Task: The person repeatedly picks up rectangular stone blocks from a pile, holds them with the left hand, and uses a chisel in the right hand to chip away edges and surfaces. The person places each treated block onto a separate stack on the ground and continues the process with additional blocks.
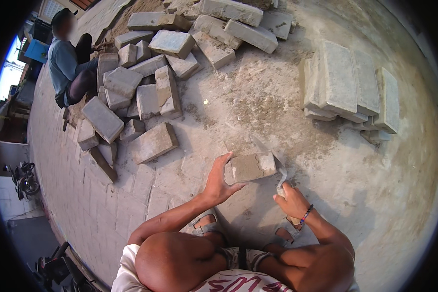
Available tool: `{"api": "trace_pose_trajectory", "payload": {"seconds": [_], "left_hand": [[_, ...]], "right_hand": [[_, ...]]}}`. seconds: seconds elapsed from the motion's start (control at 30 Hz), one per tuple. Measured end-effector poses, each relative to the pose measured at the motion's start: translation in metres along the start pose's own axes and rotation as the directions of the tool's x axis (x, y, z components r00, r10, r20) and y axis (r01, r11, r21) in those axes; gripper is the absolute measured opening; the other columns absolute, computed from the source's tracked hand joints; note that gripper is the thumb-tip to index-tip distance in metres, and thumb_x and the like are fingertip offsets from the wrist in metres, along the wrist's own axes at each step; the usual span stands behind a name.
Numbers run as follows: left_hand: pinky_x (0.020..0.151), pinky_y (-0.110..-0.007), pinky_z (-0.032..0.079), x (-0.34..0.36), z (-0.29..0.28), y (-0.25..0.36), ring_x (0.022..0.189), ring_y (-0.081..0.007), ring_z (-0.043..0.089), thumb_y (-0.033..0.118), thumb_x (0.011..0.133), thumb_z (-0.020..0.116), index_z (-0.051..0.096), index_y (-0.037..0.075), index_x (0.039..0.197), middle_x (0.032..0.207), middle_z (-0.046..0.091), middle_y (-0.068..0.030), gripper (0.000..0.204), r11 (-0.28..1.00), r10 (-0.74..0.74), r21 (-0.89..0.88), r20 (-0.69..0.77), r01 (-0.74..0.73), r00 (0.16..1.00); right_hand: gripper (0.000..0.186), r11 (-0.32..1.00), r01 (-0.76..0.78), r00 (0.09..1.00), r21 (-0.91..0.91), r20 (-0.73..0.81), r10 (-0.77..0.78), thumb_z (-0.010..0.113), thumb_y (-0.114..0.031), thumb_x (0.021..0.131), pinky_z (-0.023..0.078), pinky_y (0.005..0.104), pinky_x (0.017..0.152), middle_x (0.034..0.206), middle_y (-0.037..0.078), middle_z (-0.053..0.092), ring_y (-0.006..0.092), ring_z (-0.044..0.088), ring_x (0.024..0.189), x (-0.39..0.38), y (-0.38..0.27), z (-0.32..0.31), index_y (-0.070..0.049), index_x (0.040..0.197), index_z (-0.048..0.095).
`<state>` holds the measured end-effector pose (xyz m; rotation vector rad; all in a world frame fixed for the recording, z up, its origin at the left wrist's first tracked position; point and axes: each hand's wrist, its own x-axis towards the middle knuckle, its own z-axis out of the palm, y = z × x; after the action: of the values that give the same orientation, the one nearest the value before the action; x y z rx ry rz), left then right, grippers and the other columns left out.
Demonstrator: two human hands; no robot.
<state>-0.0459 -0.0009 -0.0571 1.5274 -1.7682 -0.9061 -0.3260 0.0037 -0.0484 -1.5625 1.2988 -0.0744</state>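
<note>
My left hand (221, 179) grips the left end of a grey paving brick (248, 168), thumb on the near side and fingers on the far side. Sandy, caked dirt coats much of the brick's top, while a paler patch shows at its right end. In my right hand (293, 201) is the handle of a trowel (283, 171). The trowel's metal blade lies against the brick's right end and far corner; part of the blade is hidden behind the brick. A woven band circles my right wrist.
A loose heap of paving bricks (168, 91) spreads across the ground at the far left. Stacked bricks (343, 80) stand at the right. Another person (70, 63) sits beyond the heap. Motorcycles (25, 180) are at the left edge. Loose dirt (272, 107) covers ground ahead.
</note>
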Motion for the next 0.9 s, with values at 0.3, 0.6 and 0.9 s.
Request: {"api": "trace_pose_trajectory", "payload": {"seconds": [0.3, 0.6, 0.9], "left_hand": [[0.098, -0.045, 0.041, 0.026, -0.004, 0.013, 0.118, -0.0373, 0.049, 0.021, 0.063, 0.088, 0.042, 0.003, 0.133, 0.119, 0.053, -0.0166, 0.085, 0.993, -0.115, -0.007, 0.097, 0.116, 0.989], [0.091, -0.043, 0.041, 0.054, 0.000, -0.001, 0.107, -0.0326, 0.053, 0.035, 0.063, 0.085, 0.046, 0.006, 0.134, 0.112, 0.055, -0.0141, 0.086, 0.700, -0.169, 0.710, 0.269, -0.077, 0.948], [0.098, -0.048, 0.037, 0.019, -0.021, -0.021, 0.111, -0.0371, 0.048, 0.037, 0.077, 0.078, 0.034, 0.004, 0.147, 0.123, 0.051, -0.0197, 0.089, 0.755, -0.138, 0.655, 0.213, -0.036, 0.967]], "right_hand": [[0.043, 1.000, -0.017, 0.998, 0.016, -0.052, 0.018, 0.063, -0.029, 0.088, 0.051, 0.0495, 0.074, 0.088, 0.031, 0.065, 0.0485, 0.064, 0.085, -0.007, 0.010, -0.014, 0.004, 0.114, 0.052], [0.039, 0.970, -0.059, 0.998, 0.236, -0.008, 0.063, 0.062, -0.027, 0.089, 0.049, 0.0478, 0.069, 0.084, 0.029, 0.065, 0.0441, 0.066, 0.082, -0.014, -0.004, -0.016, 0.005, 0.110, 0.052], [0.037, 0.925, 0.164, 0.975, 0.342, -0.197, -0.100, 0.062, -0.024, 0.090, 0.048, 0.0491, 0.064, 0.078, 0.026, 0.065, 0.0444, 0.065, 0.073, 0.005, -0.018, 0.028, 0.006, 0.108, 0.048]]}}
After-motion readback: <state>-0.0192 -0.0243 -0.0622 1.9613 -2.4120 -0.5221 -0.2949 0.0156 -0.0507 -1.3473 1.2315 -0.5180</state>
